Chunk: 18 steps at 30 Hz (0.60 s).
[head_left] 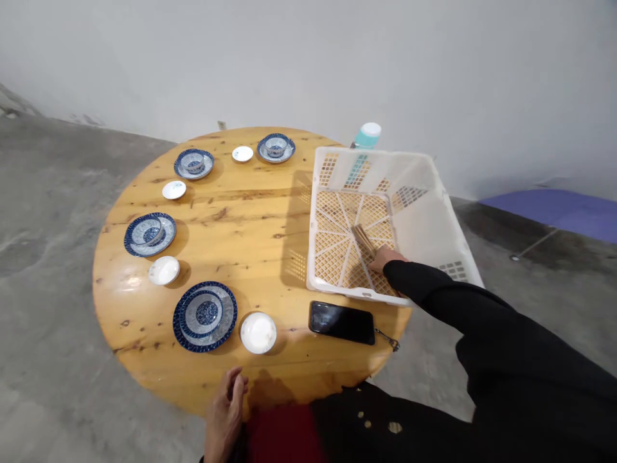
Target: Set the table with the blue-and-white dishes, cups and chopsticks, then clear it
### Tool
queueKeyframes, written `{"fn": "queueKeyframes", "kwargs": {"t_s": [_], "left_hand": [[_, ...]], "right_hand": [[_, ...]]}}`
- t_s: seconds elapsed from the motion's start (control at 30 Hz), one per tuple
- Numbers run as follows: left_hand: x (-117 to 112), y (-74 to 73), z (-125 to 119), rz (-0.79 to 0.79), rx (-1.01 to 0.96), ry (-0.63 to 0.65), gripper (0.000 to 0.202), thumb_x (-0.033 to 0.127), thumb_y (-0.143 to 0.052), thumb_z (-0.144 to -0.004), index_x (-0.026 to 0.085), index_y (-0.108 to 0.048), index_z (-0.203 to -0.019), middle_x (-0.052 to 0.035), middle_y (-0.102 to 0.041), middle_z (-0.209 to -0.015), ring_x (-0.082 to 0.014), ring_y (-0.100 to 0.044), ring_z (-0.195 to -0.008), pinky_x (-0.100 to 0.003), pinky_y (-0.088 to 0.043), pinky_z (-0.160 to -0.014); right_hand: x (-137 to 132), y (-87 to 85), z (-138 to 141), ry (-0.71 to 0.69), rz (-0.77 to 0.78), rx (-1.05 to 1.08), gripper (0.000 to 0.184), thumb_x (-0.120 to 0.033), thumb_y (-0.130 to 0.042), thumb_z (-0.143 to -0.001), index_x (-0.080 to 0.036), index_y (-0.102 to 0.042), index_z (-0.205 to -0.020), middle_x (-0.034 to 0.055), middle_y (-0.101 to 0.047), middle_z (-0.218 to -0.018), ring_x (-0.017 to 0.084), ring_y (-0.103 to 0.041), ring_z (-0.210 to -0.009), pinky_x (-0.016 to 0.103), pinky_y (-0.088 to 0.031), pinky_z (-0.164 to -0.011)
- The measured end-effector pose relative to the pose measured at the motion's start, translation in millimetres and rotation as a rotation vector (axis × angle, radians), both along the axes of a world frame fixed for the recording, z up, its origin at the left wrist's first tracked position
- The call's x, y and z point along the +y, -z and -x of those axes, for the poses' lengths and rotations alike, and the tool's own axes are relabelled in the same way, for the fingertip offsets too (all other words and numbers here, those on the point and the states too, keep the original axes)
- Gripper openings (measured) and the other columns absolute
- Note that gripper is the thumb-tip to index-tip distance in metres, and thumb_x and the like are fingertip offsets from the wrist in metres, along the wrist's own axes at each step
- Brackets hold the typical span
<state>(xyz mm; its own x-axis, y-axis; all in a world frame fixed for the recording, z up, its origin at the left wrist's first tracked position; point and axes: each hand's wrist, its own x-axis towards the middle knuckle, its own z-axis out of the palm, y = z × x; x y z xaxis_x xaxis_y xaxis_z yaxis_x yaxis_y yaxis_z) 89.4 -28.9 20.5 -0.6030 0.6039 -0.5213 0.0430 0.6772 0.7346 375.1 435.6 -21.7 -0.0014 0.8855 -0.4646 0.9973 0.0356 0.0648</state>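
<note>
Sleeve, right hand gripping chopsticks inside basket

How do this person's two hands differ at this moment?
The right hand is inside the white basket, while the left hand is by the near edge of the wooden table. The right hand grips a bundle of thin sticks; the left hand shows nothing in its grasp, its fingers loosely curled. Both hands are bare.
</note>
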Motion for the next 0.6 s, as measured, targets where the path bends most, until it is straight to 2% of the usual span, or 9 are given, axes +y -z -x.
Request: {"fn": "queueKeyframes", "kwargs": {"t_s": [0.13, 0.3, 0.37, 0.43, 0.5, 0.6], "left_hand": [[-0.2, 2.8, 0.1, -0.010, 0.003, 0.011, 0.061, 0.070, -0.048, -0.082, 0.018, -0.063, -0.109, -0.0128, -0.077, -0.098, -0.0293, -0.076, -0.092, -0.041, -0.060, -0.084], [1.1, 2.8, 3.9, -0.020, 0.029, 0.001, 0.062, 0.072, -0.051, -0.080, 0.019, -0.064, -0.109, -0.0119, -0.077, -0.096, -0.0300, -0.076, -0.092, -0.044, -0.061, -0.085], [1.8, 2.8, 5.5, -0.030, 0.039, -0.004, 0.062, 0.072, -0.052, -0.081, 0.019, -0.064, -0.110, -0.0115, -0.077, -0.096, -0.0299, -0.076, -0.092, -0.045, -0.061, -0.086], [2.4, 2.3, 6.4, -0.027, 0.036, 0.002, 0.061, 0.072, -0.053, -0.080, 0.019, -0.064, -0.108, -0.0113, -0.077, -0.095, -0.0300, -0.076, -0.091, -0.046, -0.061, -0.085], [3.0, 1.1, 6.8, -0.013, 0.026, 0.014, 0.061, 0.072, -0.053, -0.080, 0.019, -0.064, -0.107, -0.0113, -0.077, -0.094, -0.0303, -0.076, -0.090, -0.046, -0.061, -0.085], [3.6, -0.8, 7.2, -0.002, 0.017, 0.037, 0.062, 0.073, -0.052, -0.079, 0.019, -0.063, -0.107, -0.0117, -0.077, -0.095, -0.0305, -0.075, -0.092, -0.046, -0.060, -0.087]], "right_hand": [[-0.5, -3.6, 3.7, -0.059, 0.020, -0.001, 0.051, -0.031, -0.074, -0.076, -0.005, -0.067, -0.119, 0.0243, -0.071, -0.110, 0.034, -0.070, -0.104, 0.035, -0.053, -0.080], [-0.4, -16.5, 6.1, -0.053, 0.008, 0.052, 0.049, -0.031, -0.077, -0.077, -0.002, -0.069, -0.115, 0.0268, -0.071, -0.110, 0.033, -0.070, -0.105, 0.034, -0.053, -0.081], [0.5, -21.1, 4.1, -0.030, -0.005, 0.094, 0.043, -0.031, -0.078, -0.079, -0.002, -0.070, -0.109, 0.0241, -0.072, -0.104, 0.030, -0.071, -0.099, 0.031, -0.052, -0.080], [-0.8, -24.8, 1.4, -0.001, -0.040, 0.137, 0.038, -0.033, -0.073, -0.086, -0.002, -0.070, -0.106, 0.0198, -0.073, -0.099, 0.023, -0.070, -0.093, 0.029, -0.052, -0.081], [-6.7, -27.9, -1.6, 0.028, -0.107, 0.183, 0.036, -0.037, -0.064, -0.095, -0.006, -0.067, -0.112, 0.0139, -0.071, -0.105, 0.018, -0.069, -0.093, 0.030, -0.053, -0.085], [-22.5, -32.2, -9.0, 0.070, -0.260, 0.265, 0.036, -0.039, -0.057, -0.100, -0.012, -0.062, -0.124, 0.0097, -0.064, -0.122, 0.019, -0.066, -0.102, 0.039, -0.056, -0.091]]}}
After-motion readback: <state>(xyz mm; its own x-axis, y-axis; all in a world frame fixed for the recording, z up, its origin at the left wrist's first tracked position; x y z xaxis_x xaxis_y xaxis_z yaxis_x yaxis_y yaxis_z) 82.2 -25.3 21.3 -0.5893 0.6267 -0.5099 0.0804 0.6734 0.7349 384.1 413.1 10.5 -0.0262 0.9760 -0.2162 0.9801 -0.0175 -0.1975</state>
